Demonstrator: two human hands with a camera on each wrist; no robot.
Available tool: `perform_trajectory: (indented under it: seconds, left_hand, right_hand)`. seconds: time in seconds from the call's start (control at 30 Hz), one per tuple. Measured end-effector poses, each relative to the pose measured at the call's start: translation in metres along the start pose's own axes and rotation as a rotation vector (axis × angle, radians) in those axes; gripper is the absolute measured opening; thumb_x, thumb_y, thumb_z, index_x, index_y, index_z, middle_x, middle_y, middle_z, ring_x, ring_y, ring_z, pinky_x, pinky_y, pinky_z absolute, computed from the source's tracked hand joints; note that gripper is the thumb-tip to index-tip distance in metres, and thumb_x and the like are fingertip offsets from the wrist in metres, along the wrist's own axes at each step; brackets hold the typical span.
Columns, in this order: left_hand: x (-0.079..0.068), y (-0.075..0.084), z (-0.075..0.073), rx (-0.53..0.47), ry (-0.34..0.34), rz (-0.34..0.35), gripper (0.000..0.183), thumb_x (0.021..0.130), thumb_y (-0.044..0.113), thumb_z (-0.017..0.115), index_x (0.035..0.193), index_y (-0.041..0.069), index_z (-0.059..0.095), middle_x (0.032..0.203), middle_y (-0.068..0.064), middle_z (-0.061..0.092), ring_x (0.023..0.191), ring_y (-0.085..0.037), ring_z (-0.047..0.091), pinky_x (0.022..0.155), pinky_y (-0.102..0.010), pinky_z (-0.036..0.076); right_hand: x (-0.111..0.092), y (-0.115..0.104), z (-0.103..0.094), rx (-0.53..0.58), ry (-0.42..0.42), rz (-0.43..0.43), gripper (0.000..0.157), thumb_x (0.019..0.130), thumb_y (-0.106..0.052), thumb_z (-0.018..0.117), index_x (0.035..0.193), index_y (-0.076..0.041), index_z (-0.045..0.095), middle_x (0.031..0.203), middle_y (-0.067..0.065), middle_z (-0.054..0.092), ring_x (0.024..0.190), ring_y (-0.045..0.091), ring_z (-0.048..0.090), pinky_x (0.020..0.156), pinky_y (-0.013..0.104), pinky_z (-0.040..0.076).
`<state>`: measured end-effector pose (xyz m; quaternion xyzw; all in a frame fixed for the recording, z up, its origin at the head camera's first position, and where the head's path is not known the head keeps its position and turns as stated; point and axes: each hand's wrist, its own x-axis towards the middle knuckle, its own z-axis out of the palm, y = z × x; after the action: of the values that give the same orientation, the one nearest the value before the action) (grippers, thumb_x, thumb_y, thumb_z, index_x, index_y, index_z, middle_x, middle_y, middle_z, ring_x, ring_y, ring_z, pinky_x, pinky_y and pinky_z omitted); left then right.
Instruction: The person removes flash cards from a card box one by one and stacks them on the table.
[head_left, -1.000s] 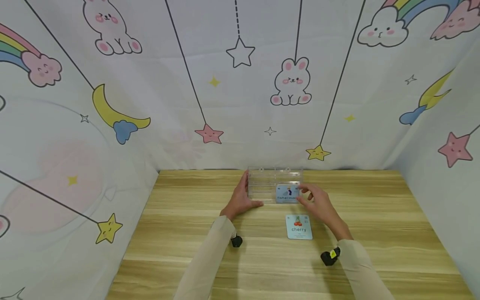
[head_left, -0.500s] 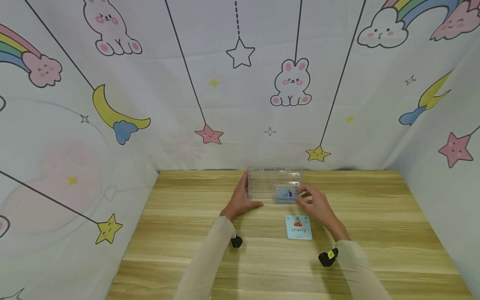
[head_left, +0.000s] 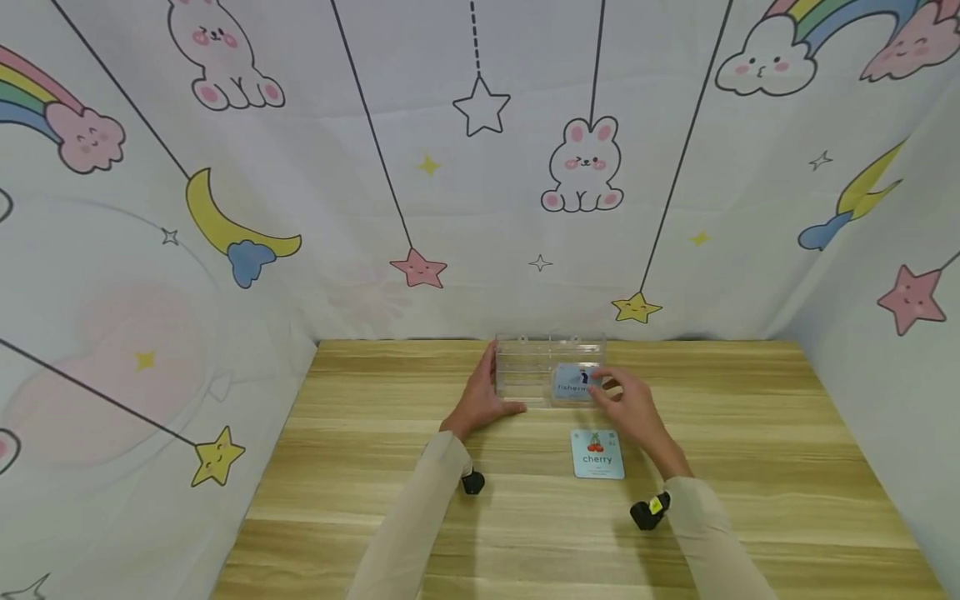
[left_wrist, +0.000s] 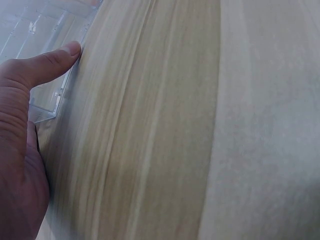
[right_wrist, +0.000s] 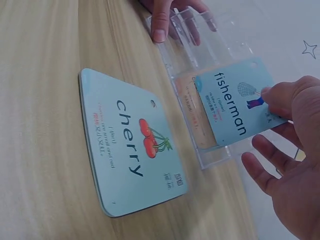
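Observation:
A clear plastic rack (head_left: 523,377) with stepped compartments stands at the back of the table. Its left end is gripped by my left hand (head_left: 476,403), the thumb along the front edge and the fingers behind the side. My right hand (head_left: 633,412) pinches the right edge of a blue "fisherman" card (right_wrist: 232,100) at the rack's front right compartment. Behind that card, a peach-coloured card (right_wrist: 188,107) shows in the same compartment. A stack of cards topped by a "cherry" card (head_left: 597,455) lies on the table just in front of the rack.
The wood-grain table (head_left: 360,467) ends at a white patterned cloth (head_left: 480,200), which rises close behind the rack and along both sides. Each wrist carries a small black camera, such as the right-wrist camera (head_left: 647,513).
The fisherman card has risen a little in its compartment, pinched by my right hand. My right wrist has shifted slightly left. The left hand, rack and cherry card stay put.

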<state>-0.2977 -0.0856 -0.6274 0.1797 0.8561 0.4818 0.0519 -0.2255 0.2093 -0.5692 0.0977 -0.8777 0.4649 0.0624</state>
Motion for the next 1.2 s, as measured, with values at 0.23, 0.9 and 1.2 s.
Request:
perform_trajectory:
  seconds: [0.23,0.9,1.2]
  left_hand:
    - [0.001,0.0,-0.001,-0.003,0.004,0.015,0.137,0.072,0.026,0.099,0.168,0.016,0.001,0.172,-0.01,0.015,0.154,-0.025,0.027,0.122,-0.035,0.032]
    - [0.0,0.0,0.001,-0.004,0.012,0.012,0.137,0.072,0.026,0.099,0.168,0.014,0.003,0.172,-0.009,0.016,0.154,-0.025,0.027,0.122,-0.034,0.032]
    - [0.0,-0.001,0.001,-0.004,0.011,0.02,0.137,0.072,0.027,0.099,0.168,0.017,0.002,0.172,-0.009,0.017,0.154,-0.024,0.027,0.122,-0.032,0.031]
  right_hand:
    - [0.004,-0.005,-0.005,-0.003,0.039,-0.01,0.029,0.097,-0.008,0.074,0.124,0.001,0.067,0.123,0.018,0.067,0.105,0.034,0.065,0.082,0.044,0.062]
    - [-0.018,-0.006,-0.017,0.074,-0.039,0.046,0.046,0.091,0.003,0.077,0.135,-0.002,0.061,0.13,0.02,0.061,0.096,0.031,0.07,0.08,0.029,0.062]
    - [-0.039,-0.004,-0.019,0.091,-0.124,0.121,0.043,0.091,-0.001,0.079,0.131,-0.002,0.064,0.125,0.022,0.062,0.087,0.023,0.069,0.071,0.025,0.059]
